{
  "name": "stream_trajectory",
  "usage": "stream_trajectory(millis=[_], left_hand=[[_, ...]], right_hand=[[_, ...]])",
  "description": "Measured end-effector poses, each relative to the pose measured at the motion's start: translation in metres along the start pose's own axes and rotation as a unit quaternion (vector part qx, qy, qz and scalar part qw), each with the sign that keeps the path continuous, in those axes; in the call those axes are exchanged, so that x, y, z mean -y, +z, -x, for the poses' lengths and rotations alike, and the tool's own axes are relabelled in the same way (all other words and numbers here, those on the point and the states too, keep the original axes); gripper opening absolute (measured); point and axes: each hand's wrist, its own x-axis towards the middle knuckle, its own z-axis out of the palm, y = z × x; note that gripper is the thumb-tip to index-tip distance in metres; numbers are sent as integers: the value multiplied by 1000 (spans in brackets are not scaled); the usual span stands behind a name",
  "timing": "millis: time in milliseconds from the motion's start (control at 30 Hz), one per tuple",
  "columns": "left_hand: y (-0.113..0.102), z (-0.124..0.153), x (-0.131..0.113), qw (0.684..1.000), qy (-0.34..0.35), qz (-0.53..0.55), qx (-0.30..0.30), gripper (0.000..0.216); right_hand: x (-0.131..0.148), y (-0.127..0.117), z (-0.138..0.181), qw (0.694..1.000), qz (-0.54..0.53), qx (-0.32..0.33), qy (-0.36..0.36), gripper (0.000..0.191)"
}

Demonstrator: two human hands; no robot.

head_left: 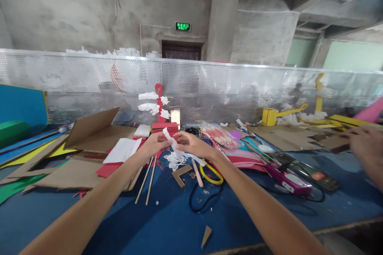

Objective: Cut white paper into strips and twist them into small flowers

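Observation:
Both my hands meet over the blue table, pinching a strip of white paper between them. My left hand grips its left part with closed fingers. My right hand holds the other end, fingers pressed together. More white paper scraps lie just below the hands. Behind them stands a red foam tree with white paper tufts, on a red base.
Cardboard sheets and coloured foam lie at left. Two wooden sticks, a cardboard corner piece, a yellow-handled tool and a purple glue gun are nearby. Another person's hand reaches in at right. A perforated metal screen backs the table.

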Motion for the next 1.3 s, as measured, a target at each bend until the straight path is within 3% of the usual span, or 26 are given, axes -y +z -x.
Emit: stream_trajectory(millis=[233,500,667,900,1067,1200,1300], left_hand=[[2,0,0,997,16,-47,-51,23],[-5,-1,0,998,12,-28,-53,26],[-11,-2,4,996,45,-80,-12,28],[-3,4,6,985,37,-112,127,35],[-2,3,5,981,35,-151,120,33],[-3,3,7,984,-23,-117,132,33],[-2,6,5,983,-62,-57,165,29]], right_hand=[[4,10,-3,995,-63,-70,26,27],[7,-1,0,998,-21,-33,48,26],[4,0,1,998,24,-17,54,25],[1,3,1,997,62,16,40,21],[2,2,2,995,87,15,36,24],[9,6,4,979,199,-8,-37,45],[13,10,4,948,296,19,-113,38]])
